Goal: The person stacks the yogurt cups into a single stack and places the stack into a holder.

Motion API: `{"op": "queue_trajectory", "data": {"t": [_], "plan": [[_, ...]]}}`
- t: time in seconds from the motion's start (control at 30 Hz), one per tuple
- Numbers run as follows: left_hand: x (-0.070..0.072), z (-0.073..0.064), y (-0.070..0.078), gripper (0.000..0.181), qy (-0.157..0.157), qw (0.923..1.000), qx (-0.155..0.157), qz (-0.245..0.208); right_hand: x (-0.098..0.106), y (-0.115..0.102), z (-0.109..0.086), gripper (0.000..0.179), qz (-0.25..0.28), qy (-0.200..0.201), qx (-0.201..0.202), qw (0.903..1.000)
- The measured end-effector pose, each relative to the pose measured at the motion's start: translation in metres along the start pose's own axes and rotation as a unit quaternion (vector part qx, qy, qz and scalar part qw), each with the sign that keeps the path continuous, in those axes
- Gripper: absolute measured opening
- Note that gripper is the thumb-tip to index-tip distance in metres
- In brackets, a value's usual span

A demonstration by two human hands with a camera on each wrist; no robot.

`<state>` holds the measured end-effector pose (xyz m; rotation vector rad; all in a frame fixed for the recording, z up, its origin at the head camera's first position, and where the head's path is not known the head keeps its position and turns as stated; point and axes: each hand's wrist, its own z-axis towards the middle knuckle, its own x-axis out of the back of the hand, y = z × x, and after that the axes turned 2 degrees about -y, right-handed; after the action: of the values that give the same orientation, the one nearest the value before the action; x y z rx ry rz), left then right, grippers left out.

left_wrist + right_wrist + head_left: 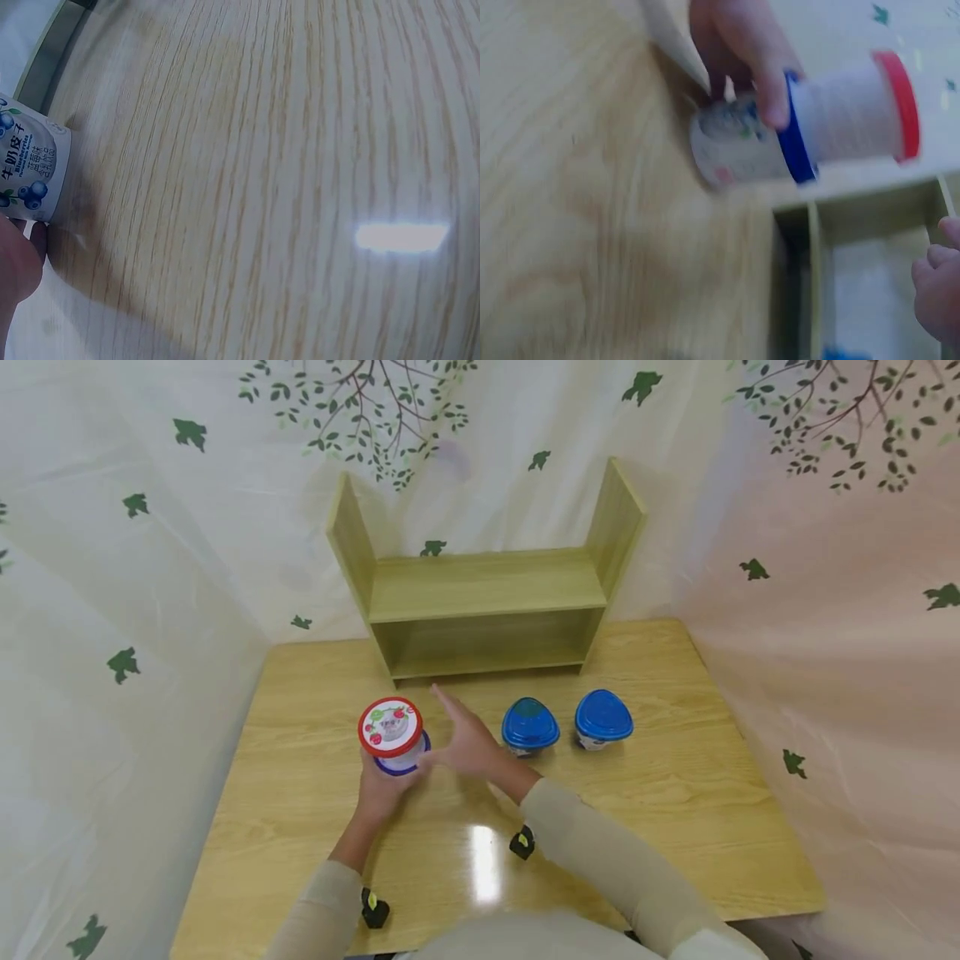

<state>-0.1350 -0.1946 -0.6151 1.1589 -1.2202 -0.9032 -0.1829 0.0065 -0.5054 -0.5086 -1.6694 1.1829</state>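
The left hand [384, 792] is clamping its grip around the blue-rimmed tub [742, 146], which is carrying the red-lidded tub [391, 727] on top, at the left of the bench [637, 827], before the shelf [487, 585]. The right hand [476, 743] is holding its grip apart just beside them. Since nothing is visibly securing the upper tub, tilting the lower one or bumping it with the free hand could be sending it sliding off

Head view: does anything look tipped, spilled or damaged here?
Nothing stands out. The red-lidded tub is stacked on the blue-rimmed tub gripped by the left hand, and the middle blue-lidded tub and rightmost blue-lidded tub stand upright. No spill shows on the table. Small dents can't be judged.
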Motion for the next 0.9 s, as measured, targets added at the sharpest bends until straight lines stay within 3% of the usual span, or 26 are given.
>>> {"op": "queue_trajectory", "data": {"t": [0.17, 0.3, 0.5, 0.73, 0.9], "plan": [[0.000, -0.007, -0.001, 0.116, 0.013, 0.9999, 0.007, 0.002, 0.058, 0.026, -0.031, 0.106, -0.017, 0.032, 0.019, 0.9992], [0.004, -0.010, -0.001, 0.117, 0.014, 0.9996, 0.025, 0.006, 0.085, 0.055, -0.047, 0.104, -0.040, 0.059, 0.001, 0.9974], [0.005, -0.010, -0.003, 0.117, 0.012, 0.9994, 0.028, 0.014, 0.090, 0.087, -0.054, 0.108, -0.051, 0.059, -0.036, 0.9963], [0.001, -0.008, -0.002, 0.115, 0.012, 0.9997, 0.023, 0.003, 0.086, 0.104, -0.056, 0.110, -0.029, 0.081, -0.058, 0.9946], [0.001, -0.004, 0.001, 0.119, -0.008, 0.9996, 0.029, 0.003, 0.086, 0.116, -0.057, 0.111, -0.006, 0.096, -0.090, 0.9912]]}}
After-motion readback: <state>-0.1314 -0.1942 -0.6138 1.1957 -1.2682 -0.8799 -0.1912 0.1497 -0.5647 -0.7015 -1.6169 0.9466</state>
